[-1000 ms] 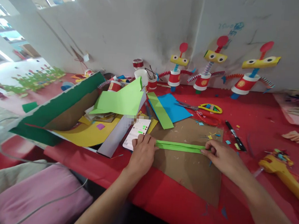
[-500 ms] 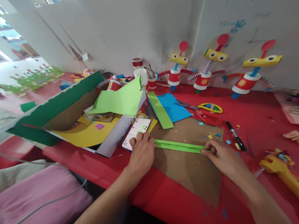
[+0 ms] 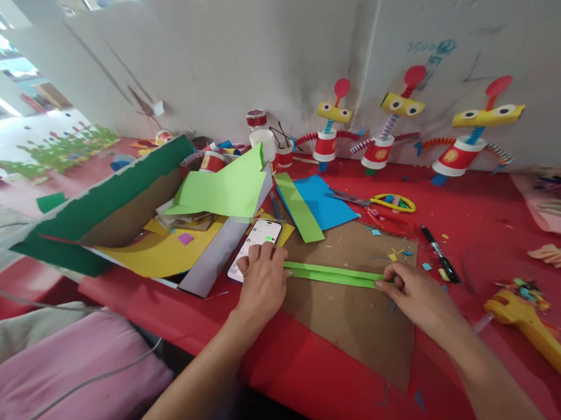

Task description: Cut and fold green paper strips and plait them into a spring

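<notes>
1. L hand [image 3: 261, 280] curled, fingers pressed down on the left end of the green paper strips [image 3: 333, 276]; knuckles partly over a phone [image 3: 253, 248].
2. R hand [image 3: 417, 297] pinches the strips' right end, thumb & fingers nearly closed.
3. Strips lie flat between both hands on brown cardboard [image 3: 359, 320], red table [image 3: 483, 226].
4. Phone screen text too small to read.
5. Farther: marker [image 3: 439, 253], scissors [image 3: 388, 201], blue paper [image 3: 322, 200].
6. At wall: blue scribble [image 3: 431, 50], unreadable.
</notes>
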The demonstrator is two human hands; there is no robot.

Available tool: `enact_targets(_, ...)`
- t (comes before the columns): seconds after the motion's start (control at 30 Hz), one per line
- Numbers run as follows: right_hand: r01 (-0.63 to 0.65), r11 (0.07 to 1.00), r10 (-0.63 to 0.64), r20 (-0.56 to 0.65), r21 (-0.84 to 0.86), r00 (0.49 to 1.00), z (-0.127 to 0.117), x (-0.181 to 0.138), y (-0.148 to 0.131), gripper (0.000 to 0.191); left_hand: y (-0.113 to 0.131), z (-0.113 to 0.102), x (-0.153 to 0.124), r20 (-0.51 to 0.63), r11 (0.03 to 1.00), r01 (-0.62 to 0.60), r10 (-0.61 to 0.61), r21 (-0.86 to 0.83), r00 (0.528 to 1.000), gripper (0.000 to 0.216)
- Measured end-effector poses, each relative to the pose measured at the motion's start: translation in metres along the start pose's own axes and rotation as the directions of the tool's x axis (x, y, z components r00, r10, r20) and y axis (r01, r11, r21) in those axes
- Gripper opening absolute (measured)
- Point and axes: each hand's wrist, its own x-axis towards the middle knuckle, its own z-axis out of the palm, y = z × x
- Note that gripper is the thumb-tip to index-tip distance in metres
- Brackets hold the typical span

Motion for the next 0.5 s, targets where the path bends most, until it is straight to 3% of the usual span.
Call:
enact_targets(0.17,0.008,1.000,-0.009,-0.046,-0.027,0.999,0.002,0.000,0.000,0.012,-0.012,0.002,-0.003,-0.116,0.995,0.041,-0.051,-0.088,0.992,0.044)
enact_targets(0.3,0.046,0.998,-0.048,-0.074,-0.038,0.996,0.002,-0.002,0.000,0.020,-0.014,-0.003,-0.003,-0.167,0.959,-0.105,0.062,-0.263,0.984,0.039)
enact_targets(0.4,0.072,0.997,-0.074,-0.066,-0.033,0.995,0.002,-0.004,-0.002,0.027,-0.006,-0.005,0.001,-0.090,0.933,-0.194,0.175,-0.302,0.980,0.031)
enact_targets(0.5,0.088,0.994,-0.093,-0.095,-0.057,0.991,0.003,-0.004,-0.003,0.023,0.004,-0.007,0.007,0.057,0.952,-0.202,0.221,-0.231,0.974,0.030)
